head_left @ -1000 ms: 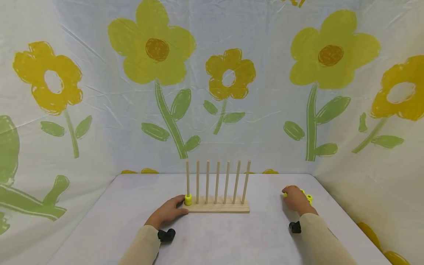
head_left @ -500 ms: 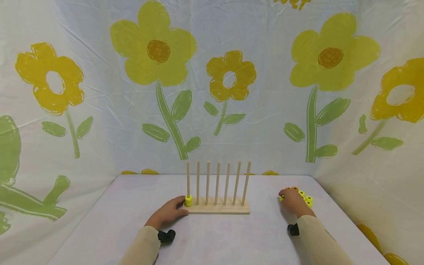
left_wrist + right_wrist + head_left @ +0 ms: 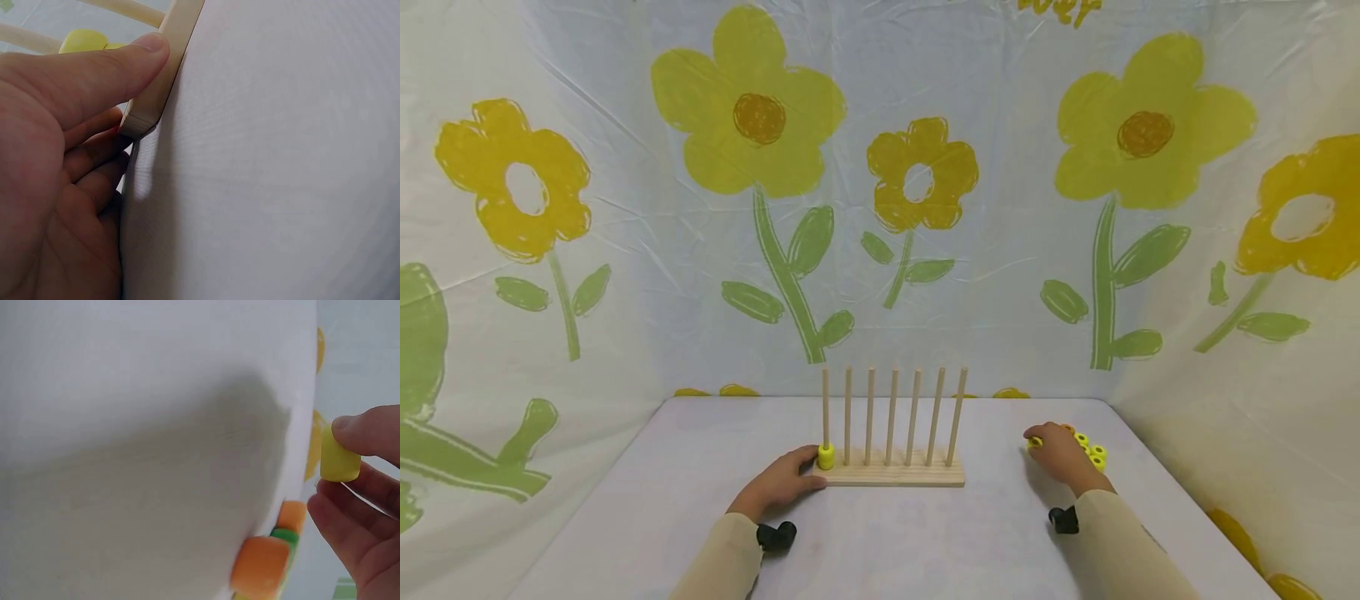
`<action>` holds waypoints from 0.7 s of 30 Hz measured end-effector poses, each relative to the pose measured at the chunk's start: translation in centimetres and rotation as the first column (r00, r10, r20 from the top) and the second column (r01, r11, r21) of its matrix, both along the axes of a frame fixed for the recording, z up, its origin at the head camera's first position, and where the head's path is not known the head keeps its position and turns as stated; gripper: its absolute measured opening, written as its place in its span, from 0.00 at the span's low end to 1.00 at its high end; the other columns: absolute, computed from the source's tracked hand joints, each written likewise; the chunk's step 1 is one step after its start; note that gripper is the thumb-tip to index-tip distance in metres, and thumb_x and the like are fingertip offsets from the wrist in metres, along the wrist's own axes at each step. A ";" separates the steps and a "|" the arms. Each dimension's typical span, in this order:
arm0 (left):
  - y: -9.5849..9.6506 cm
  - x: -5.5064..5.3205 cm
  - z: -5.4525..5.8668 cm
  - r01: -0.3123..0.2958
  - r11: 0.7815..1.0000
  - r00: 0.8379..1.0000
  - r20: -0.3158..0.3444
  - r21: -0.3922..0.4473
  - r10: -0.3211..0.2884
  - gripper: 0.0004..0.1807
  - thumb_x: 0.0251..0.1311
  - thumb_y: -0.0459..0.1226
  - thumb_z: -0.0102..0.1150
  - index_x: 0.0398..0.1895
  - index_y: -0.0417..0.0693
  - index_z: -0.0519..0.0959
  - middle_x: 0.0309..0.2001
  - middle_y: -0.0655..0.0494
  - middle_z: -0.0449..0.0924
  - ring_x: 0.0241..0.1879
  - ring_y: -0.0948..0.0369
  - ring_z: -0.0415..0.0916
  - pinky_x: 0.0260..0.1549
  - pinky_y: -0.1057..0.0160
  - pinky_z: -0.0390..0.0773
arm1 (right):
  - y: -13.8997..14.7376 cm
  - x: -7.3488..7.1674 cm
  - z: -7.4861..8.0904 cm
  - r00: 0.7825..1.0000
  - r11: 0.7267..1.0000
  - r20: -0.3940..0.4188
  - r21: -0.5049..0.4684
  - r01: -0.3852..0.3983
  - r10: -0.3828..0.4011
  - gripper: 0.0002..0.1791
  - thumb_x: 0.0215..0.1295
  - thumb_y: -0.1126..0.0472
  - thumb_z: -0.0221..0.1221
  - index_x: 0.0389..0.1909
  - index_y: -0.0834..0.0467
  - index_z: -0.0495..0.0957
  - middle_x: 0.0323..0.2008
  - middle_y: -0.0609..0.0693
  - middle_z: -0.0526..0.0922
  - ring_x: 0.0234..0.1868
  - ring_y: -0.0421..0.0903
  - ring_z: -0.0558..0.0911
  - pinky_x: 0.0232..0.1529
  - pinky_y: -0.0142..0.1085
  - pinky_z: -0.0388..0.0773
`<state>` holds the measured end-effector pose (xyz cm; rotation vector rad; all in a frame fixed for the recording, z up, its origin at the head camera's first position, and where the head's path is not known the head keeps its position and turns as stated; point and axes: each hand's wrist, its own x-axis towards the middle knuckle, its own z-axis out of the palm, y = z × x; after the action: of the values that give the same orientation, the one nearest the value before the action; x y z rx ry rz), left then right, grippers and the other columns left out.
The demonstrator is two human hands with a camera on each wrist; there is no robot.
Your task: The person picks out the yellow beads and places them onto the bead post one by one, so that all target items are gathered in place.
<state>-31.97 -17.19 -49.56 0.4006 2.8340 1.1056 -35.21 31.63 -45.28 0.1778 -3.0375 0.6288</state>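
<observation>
At the lower left of centre in the head view, the left hand (image 3: 781, 482) holds the left end of a pale wooden rack (image 3: 891, 477) with seven upright round pegs, its thumb over the front edge and its fingers round the end. The base looks stiff and fairly light, best steadied at an end, clear of the slim pegs. On the leftmost peg sits a short bright-yellow bead stack (image 3: 826, 457).

Lower right, above the bench (image 3: 917, 542), the right hand (image 3: 1063, 458) has a narrow grip, pinching one smooth yellow barrel-shaped bead (image 3: 340, 456) between thumb and fingertips. It should be light, hard and perhaps slippery, so held best by its sides with the hole left free. Farthest right lie loose yellow beads (image 3: 1099, 452); the right wrist view shows an orange bead (image 3: 261, 567) and a green bead (image 3: 285, 535) at its lower edge.
</observation>
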 end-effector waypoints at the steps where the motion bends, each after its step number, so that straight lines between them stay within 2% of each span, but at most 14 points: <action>1: 0.0 0.0 0.0 0.001 1.000 1.000 0.000 0.001 -0.001 0.38 0.57 0.50 0.65 0.68 0.43 0.67 0.69 0.42 0.67 0.70 0.41 0.59 0.69 0.39 0.59 | -0.1 0.1 0.2 1.000 1.000 -0.010 -0.001 -0.003 0.003 0.16 0.62 0.68 0.59 0.52 0.66 0.79 0.49 0.63 0.80 0.57 0.65 0.75 0.60 0.60 0.70; 16: -0.2 -0.3 -0.6 -0.004 1.000 1.000 -0.007 -0.007 0.004 0.38 0.58 0.50 0.65 0.68 0.42 0.67 0.69 0.42 0.66 0.70 0.41 0.59 0.69 0.40 0.59 | -2.6 0.6 3.1 0.988 0.995 -0.118 0.012 -0.097 0.098 0.16 0.63 0.65 0.59 0.51 0.61 0.81 0.51 0.61 0.79 0.53 0.60 0.78 0.55 0.56 0.77; 21: -0.1 -0.3 -0.5 -0.009 1.000 1.000 0.005 -0.002 0.009 0.38 0.58 0.51 0.65 0.68 0.42 0.67 0.69 0.42 0.66 0.71 0.42 0.59 0.69 0.40 0.58 | -2.9 0.8 4.1 0.966 0.986 -0.201 0.002 -0.167 0.164 0.16 0.61 0.68 0.57 0.50 0.62 0.81 0.48 0.59 0.80 0.47 0.56 0.81 0.47 0.50 0.81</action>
<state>-32.30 -17.31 -50.07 0.3845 2.8356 1.1040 -34.43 28.72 -41.21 0.4694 -2.8425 0.6026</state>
